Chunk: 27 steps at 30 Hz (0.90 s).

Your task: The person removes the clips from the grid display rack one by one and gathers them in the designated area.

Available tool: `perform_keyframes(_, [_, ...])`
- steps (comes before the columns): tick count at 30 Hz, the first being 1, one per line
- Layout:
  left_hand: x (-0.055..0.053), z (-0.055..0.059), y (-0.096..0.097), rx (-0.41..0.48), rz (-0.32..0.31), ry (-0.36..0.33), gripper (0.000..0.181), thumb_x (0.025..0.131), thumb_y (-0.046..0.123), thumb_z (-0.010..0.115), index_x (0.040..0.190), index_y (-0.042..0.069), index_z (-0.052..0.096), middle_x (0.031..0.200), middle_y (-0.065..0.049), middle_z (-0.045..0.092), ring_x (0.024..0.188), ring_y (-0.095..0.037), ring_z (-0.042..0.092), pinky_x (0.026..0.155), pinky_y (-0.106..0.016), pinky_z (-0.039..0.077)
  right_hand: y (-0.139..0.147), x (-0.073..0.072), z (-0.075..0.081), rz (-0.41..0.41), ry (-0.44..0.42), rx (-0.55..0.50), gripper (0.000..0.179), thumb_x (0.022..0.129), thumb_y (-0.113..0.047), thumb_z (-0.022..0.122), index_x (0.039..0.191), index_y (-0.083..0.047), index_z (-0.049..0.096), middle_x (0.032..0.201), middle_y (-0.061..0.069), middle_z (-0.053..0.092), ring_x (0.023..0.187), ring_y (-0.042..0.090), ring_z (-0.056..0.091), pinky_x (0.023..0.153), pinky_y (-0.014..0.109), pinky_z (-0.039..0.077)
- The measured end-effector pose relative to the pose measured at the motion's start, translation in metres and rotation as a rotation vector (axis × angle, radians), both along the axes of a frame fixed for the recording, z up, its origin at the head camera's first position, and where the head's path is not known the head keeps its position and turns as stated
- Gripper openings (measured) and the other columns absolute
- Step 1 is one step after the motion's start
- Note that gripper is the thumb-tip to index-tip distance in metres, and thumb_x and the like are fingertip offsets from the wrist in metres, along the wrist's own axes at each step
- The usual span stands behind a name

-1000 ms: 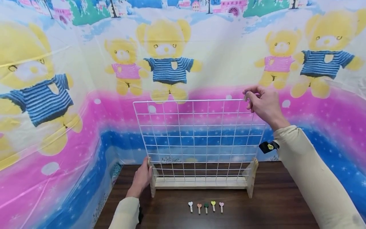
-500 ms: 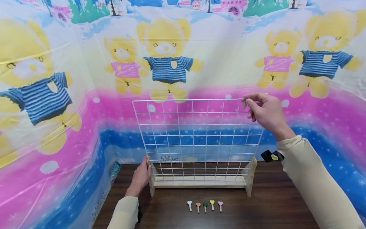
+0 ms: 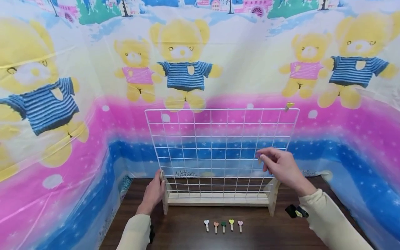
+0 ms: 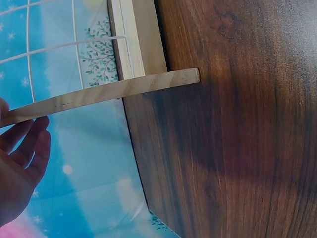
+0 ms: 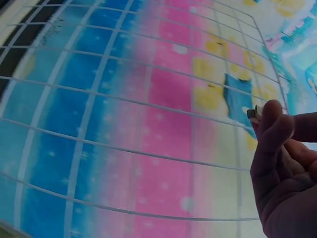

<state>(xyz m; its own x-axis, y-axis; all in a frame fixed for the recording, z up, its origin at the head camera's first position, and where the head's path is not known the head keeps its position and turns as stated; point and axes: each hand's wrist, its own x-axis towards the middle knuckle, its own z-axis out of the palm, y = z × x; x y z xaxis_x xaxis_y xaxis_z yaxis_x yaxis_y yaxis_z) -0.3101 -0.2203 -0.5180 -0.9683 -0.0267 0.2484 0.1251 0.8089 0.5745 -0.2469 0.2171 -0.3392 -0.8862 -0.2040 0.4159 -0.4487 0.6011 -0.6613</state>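
A white wire grid (image 3: pixel 211 139) stands upright in a pale wooden stand (image 3: pixel 218 200). My left hand (image 3: pixel 154 191) holds the stand's left side post (image 4: pixel 99 94), thumb and fingers on opposite faces. Over the right part of the grid is my right hand (image 3: pixel 281 168), which pinches a small wooden clip (image 5: pixel 255 114) between thumb and forefinger. Most of that clip is hidden by the fingertips. A yellow heart clip (image 3: pixel 289 105) sits on the top wire near the right corner.
Several heart clips lie in a row on the dark wooden table before the stand: white (image 3: pixel 207 225), orange (image 3: pixel 216 227), green (image 3: pixel 223 227), yellow (image 3: pixel 231 224) and pink (image 3: pixel 240 226). A bear-print cloth (image 3: pixel 243 69) hangs behind and at the sides.
From the grid's top right edge, my right hand has come down with the clip still pinched. This uncovers the yellow heart clip at the top corner. The left hand stays on the post.
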Motion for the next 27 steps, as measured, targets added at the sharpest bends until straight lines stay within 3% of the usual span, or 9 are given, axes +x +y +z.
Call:
perform_keyframes(15, [-0.002,-0.003,0.001,-0.01,0.008,0.015,0.05,0.098,0.013,0.048,0.143,0.007,0.026,0.118,-0.028,0.057,0.094,-0.042,0.061,0.076,-0.054,0.048,0.003,0.005,-0.097,0.079,-0.143,0.041,0.016,0.093,-0.022,0.061,0.103,-0.014,0.07,0.082,-0.005,0.065,0.062,0.012,0.051,0.051,0.026,0.042])
perform_keyframes(22, [-0.002,-0.002,0.002,-0.015,0.009,0.027,0.05,0.098,0.013,0.049,0.142,0.006,0.027,0.118,-0.028,0.057,0.096,-0.042,0.061,0.077,-0.055,0.048,0.006,0.002,-0.143,0.137,-0.226,0.042,0.015,0.091,-0.021,0.064,0.102,-0.012,0.069,0.091,-0.002,0.067,0.072,0.01,0.059,0.057,0.025,0.048])
perform_keyframes(27, [-0.003,-0.002,0.001,-0.013,0.018,0.012,0.051,0.098,0.014,0.048,0.144,0.006,0.026,0.119,-0.028,0.057,0.096,-0.041,0.061,0.077,-0.054,0.048,0.01,-0.002,-0.176,0.19,-0.276,-0.001,0.01,0.089,-0.015,0.066,0.096,-0.007,0.066,0.086,0.002,0.069,0.077,0.012,0.063,0.062,0.027,0.05])
